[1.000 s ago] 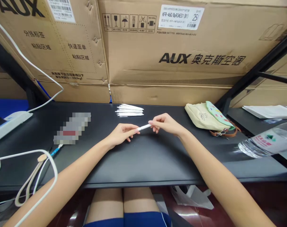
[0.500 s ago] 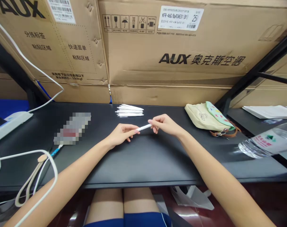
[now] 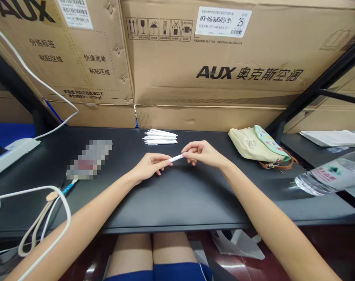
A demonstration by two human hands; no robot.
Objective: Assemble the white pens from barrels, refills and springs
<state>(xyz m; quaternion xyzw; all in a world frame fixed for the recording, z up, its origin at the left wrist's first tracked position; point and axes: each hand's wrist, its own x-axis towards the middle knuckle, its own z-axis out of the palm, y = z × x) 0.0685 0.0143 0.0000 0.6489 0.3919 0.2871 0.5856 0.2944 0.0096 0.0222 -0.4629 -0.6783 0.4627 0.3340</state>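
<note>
A thin white pen (image 3: 176,158) is held level between both hands above the black table (image 3: 180,195). My left hand (image 3: 150,166) is closed around its left end, fingers curled and resting on the table. My right hand (image 3: 201,152) pinches the right end with its fingertips, so that end is hidden. Behind the hands, near the back of the table, lies a small pile of several more white pens (image 3: 160,137).
Large AUX cardboard boxes (image 3: 224,58) wall off the back. A cream pouch (image 3: 257,145) lies at the right, a clear water bottle (image 3: 331,176) on its side further right. White cables (image 3: 45,218), a white power strip (image 3: 11,153) and a blurred-out object (image 3: 89,159) sit left.
My right hand has slid slightly left along the pen, so less white shows between the hands. The left hand has stayed put.
</note>
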